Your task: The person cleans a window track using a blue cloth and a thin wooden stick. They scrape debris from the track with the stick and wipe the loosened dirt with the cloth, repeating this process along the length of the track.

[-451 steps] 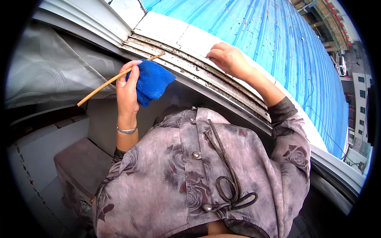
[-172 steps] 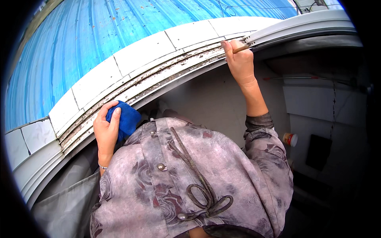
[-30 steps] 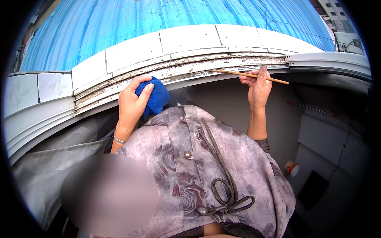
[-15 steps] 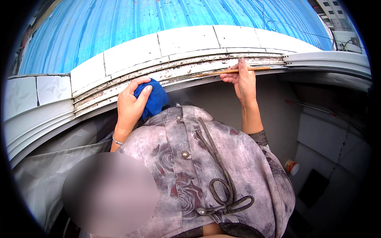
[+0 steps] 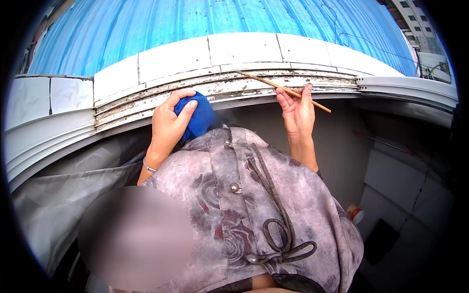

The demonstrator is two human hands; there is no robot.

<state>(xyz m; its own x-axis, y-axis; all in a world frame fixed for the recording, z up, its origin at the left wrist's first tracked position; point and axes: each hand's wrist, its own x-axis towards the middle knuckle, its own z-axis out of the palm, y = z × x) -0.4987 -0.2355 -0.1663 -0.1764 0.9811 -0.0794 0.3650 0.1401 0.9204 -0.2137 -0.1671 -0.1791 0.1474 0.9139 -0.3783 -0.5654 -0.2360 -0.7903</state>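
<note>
My left hand [image 5: 168,119] is closed round a bunched blue cloth [image 5: 200,117], resting at the near edge of the dirty white window track [image 5: 227,86]. Dark grime lines the grooves of that track. Between the thumb and fingers of my right hand [image 5: 299,110] is a thin wooden stick [image 5: 266,80]. It slants, its far tip up over the track's outer side and its near end sticking out to the right past my hand. Whether that tip touches the track I cannot tell.
White tiles [image 5: 244,49] line the outer sill, with a blue corrugated roof [image 5: 195,19] beyond. White sash frames stand at left and right [image 5: 415,88]. A pale curtain [image 5: 63,210] hangs at lower left. Low on the right lies a small white and red tub [image 5: 355,214].
My right hand has drawn back toward me, and the stick has swung from nearly level along the track to a slant. The left hand keeps its hold on the cloth.
</note>
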